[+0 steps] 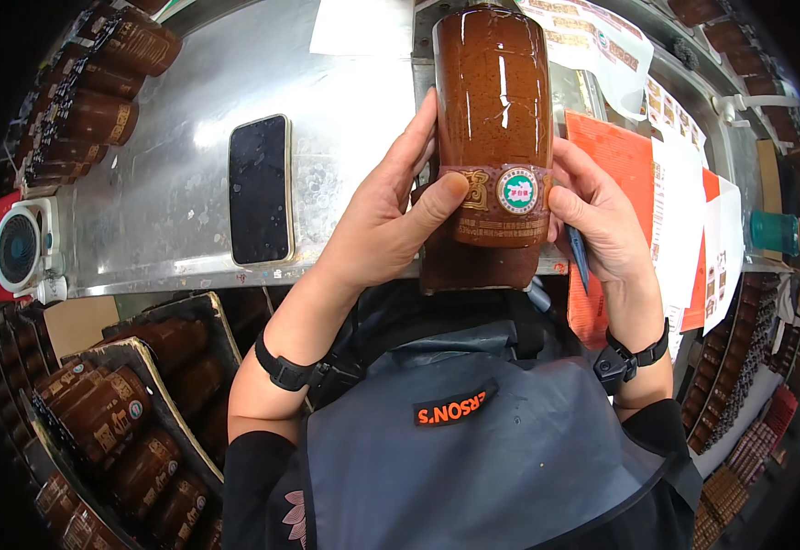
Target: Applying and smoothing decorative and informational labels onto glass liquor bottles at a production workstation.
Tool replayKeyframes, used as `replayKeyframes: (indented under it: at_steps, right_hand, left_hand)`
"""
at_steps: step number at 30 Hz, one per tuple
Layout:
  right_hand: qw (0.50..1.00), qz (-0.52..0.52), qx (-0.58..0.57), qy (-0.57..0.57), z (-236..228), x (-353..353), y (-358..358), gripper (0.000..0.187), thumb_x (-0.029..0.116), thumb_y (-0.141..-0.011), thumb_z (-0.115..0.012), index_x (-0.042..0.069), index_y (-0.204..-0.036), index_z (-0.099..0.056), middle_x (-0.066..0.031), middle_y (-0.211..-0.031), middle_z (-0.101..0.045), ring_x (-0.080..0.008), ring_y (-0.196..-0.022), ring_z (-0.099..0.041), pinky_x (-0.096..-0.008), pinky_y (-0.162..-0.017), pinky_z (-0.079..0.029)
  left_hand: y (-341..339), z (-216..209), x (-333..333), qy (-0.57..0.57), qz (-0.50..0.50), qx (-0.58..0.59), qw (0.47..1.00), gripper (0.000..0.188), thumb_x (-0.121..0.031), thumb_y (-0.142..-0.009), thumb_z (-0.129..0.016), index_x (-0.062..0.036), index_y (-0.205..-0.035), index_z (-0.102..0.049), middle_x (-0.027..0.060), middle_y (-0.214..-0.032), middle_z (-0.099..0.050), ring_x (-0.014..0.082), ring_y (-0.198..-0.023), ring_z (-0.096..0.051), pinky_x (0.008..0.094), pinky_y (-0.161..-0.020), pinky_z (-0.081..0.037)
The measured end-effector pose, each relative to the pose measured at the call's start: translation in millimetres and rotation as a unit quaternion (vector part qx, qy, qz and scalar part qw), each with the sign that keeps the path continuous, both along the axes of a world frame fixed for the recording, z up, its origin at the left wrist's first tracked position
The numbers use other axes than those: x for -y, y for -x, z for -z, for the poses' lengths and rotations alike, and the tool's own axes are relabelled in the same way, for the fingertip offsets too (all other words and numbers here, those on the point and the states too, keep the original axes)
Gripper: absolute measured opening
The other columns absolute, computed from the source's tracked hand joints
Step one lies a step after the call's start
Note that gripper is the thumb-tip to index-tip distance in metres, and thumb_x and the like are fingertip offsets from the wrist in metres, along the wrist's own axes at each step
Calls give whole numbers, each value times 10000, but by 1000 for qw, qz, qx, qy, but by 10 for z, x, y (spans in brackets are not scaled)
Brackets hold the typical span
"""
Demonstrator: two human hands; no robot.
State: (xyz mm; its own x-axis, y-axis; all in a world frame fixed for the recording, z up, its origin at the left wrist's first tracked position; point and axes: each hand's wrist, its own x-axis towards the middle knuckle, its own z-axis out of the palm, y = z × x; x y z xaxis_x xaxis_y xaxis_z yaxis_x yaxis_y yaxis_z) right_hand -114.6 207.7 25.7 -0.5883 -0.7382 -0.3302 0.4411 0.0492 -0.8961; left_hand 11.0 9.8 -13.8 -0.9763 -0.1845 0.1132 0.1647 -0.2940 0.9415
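Observation:
A glossy brown bottle (494, 92) lies in front of me with its neck pointing away. A decorated label band with a round green-and-white emblem (517, 191) runs around its near end. My left hand (391, 206) grips the bottle from the left, its thumb pressed on the band and its fingers along the side. From the right, my right hand (604, 215) holds it, thumb at the band's edge beside the emblem. A slim blue tool (578, 255) sticks out below the right hand's fingers; its kind is unclear. Under the bottle's near end is a dark brown support (473, 272).
A phone (261, 191) lies on the metal table (171, 183) to the left, with a small fan (21, 246) beyond it. Label sheets (602, 50) and orange paper (613, 165) cover the right side. Crates of brown bottles (107, 412) stand at lower left; more bottles (98, 115) are at upper left.

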Motion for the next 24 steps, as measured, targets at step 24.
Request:
replayKeyframes:
  at_steps: [24]
  right_hand:
    - [999,9,-11,-33,-59,44,4,613,195,-823,-781,24,-1354,-527,-77,-1162,-594,-103,-947,-598,-242,-744,-491]
  left_hand:
    - [41,-171,-13,-15,15,27,999,736,-183,-990,-577,29,-1538,-134,169,-1541,-325,243,-1423,-331,361,-1155,-275]
